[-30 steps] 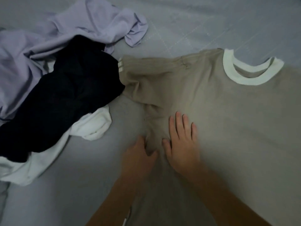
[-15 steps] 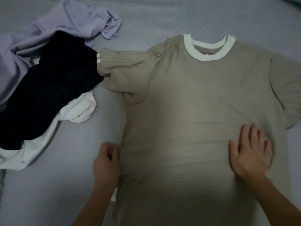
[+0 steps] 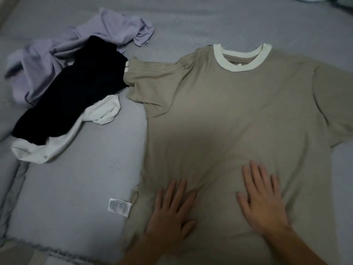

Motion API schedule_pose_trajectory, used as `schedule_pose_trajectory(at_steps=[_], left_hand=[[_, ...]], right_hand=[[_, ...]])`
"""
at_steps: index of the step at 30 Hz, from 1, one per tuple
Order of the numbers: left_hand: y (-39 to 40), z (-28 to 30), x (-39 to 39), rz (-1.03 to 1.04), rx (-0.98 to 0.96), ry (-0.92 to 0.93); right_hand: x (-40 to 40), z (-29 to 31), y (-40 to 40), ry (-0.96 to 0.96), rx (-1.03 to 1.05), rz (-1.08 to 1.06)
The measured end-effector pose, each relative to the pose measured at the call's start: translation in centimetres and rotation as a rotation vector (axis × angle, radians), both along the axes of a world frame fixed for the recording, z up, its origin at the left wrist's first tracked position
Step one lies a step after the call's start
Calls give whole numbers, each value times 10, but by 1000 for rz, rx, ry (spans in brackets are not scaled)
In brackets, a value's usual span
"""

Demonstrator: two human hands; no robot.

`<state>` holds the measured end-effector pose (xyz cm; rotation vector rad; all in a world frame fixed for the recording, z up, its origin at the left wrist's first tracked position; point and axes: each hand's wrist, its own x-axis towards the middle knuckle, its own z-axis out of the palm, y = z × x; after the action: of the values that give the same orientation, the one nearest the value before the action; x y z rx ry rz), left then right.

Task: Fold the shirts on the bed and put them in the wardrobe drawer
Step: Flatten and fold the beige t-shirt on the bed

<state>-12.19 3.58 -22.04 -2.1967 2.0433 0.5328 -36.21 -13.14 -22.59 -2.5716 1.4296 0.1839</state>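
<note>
A beige T-shirt with a white ribbed collar lies spread flat, front up, on the grey bed, its neck pointing away from the person and its hem toward them. The left hand rests palm down on the lower left part of the shirt, fingers extended and slightly parted, gripping nothing. The right hand lies flat on the lower middle of the shirt, fingers stretched out and a little fanned, likewise holding nothing; the two hands are apart, with bare cloth between them. The shirt's left sleeve, as seen from the camera, is bunched and creased, with two short white stripes at its cuff, and its end touches a heap of unfolded clothes. In that heap a black garment lies on top, a lilac garment is crumpled behind and beside it, and a white garment shows from underneath at the near side. The other sleeve lies flatter and runs off the frame's right edge. A white care label sticks out from the shirt's side seam onto the bed, just beside the left hand's side of the hem. The bed cover is quilted, with a stitched edge visible at the lower left.
</note>
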Motion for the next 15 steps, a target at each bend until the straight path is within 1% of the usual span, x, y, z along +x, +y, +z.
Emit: schedule_pose_trajectory(at_steps=[2,5,7,8,9,12,13,15], left_hand=[[15,5,4,14,42,-37],[30,18,3,188,114,-86],[38,27,-5,298,153,-89],[41,31,-13,308,166,-69],[45,33,-22,273,171,-37],[53,36,-59,-4,190,26],[54,38,-69,-59,191,15],[54,41,-80,-89,173,-5]], right_hand=[[-50,6,-13,67,9,-128],[-105,23,-21,162,61,-321],[-117,34,-16,181,72,-389],[-114,38,-10,170,58,-390],[-105,43,-2,139,45,-371],[-61,47,39,-17,43,-214],[-47,46,56,-58,67,-135],[-29,36,91,-86,84,41]])
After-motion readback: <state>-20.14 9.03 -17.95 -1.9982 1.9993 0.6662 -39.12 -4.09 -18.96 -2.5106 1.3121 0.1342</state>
